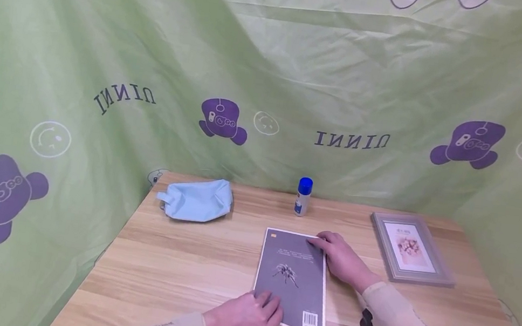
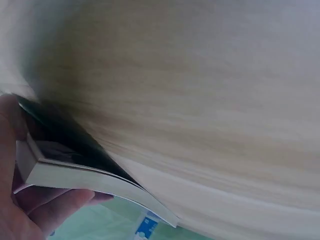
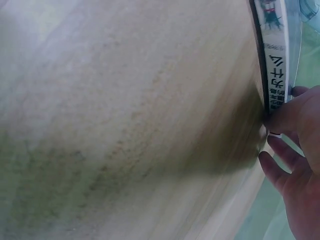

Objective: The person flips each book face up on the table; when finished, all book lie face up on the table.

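A grey book (image 1: 293, 276) with a spider picture and a barcode on its cover lies on the wooden table. At its lower left corner my left hand (image 1: 247, 316) grips it; the left wrist view has the thumb and fingers on either side of the book's corner (image 2: 75, 175), whose page edges bend up off the table. My right hand (image 1: 344, 257) holds the upper right edge, one finger on the cover. In the right wrist view, fingertips of that hand (image 3: 300, 135) touch the end of the printed spine (image 3: 275, 65).
Behind the book stands a glue stick (image 1: 303, 196) with a blue cap. A light blue pouch (image 1: 198, 200) lies at the back left, a framed picture (image 1: 411, 249) at the back right. Green printed cloth (image 1: 273, 66) hangs around the table.
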Motion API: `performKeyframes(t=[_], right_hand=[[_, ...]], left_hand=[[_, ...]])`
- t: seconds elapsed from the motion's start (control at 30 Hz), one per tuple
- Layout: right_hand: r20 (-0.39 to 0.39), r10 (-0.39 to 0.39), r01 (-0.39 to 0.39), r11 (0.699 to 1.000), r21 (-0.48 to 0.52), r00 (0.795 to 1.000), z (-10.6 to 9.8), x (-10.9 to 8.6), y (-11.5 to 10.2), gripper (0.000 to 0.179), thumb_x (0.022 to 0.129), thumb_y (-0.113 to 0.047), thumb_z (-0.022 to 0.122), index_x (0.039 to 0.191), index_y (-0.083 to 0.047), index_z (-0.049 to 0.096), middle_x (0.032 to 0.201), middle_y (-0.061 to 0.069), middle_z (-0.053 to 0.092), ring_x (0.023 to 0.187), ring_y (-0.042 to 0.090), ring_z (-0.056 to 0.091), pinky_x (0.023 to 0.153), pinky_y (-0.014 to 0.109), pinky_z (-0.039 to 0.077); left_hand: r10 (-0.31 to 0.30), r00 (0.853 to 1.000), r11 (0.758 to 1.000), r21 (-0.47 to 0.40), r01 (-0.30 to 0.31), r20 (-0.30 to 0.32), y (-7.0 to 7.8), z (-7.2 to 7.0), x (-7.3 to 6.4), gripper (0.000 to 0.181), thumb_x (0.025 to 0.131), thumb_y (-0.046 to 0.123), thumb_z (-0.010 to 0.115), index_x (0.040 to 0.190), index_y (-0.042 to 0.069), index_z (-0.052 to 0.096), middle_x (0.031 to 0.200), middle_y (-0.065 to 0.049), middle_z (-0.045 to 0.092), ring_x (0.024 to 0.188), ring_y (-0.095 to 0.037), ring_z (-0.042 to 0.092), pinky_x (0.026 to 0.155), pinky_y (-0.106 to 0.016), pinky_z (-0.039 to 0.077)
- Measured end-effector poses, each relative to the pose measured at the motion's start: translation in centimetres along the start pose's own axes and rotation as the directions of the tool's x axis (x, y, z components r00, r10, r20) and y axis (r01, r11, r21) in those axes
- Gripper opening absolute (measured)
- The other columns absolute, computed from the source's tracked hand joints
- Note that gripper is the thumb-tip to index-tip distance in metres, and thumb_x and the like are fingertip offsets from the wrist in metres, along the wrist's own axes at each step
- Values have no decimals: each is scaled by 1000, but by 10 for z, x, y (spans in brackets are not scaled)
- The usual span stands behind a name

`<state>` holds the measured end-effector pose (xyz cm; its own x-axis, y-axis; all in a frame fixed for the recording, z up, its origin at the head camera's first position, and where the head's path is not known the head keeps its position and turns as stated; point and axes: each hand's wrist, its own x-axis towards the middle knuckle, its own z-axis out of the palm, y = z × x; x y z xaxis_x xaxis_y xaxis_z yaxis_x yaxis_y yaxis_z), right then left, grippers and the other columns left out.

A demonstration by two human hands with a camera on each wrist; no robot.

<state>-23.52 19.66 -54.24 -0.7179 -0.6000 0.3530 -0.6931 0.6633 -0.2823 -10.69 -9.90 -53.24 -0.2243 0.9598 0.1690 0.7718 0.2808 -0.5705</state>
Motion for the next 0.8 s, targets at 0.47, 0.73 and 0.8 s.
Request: performKeyframes(t=[0.47, 0.73, 0.8], right_hand=[[48, -56, 54, 997, 47, 997, -3, -3, 5, 49, 94, 13, 61, 141, -3, 65, 145, 25, 58, 122, 45, 58, 102, 61, 48], [75, -82, 78, 995, 57, 994, -3, -7, 7, 55, 93, 9, 66, 145, -8, 62, 152, 19, 53, 133, 52, 50, 108, 67, 42], [86, -75, 70, 996, 61, 993, -4, -7, 8, 56, 93, 9, 66, 146, -8, 62, 153, 18, 52, 135, 52, 49, 109, 66, 40]], left_hand=[[-24, 998, 1000, -3, 24, -61, -13, -3, -11, 47, 109, 13, 26, 126, 7, 69, 120, -11, 74, 103, -23, 74, 75, -37, 64], [-11, 994, 1000, 3, 12, -110, -22, -7, -14, 46, 109, 10, 27, 124, 6, 70, 118, -12, 74, 100, -23, 75, 76, -36, 64], [-15, 992, 1000, 0, 15, -129, -24, -8, -15, 45, 109, 11, 28, 123, 5, 70, 118, -12, 75, 99, -23, 76, 75, -36, 64]])
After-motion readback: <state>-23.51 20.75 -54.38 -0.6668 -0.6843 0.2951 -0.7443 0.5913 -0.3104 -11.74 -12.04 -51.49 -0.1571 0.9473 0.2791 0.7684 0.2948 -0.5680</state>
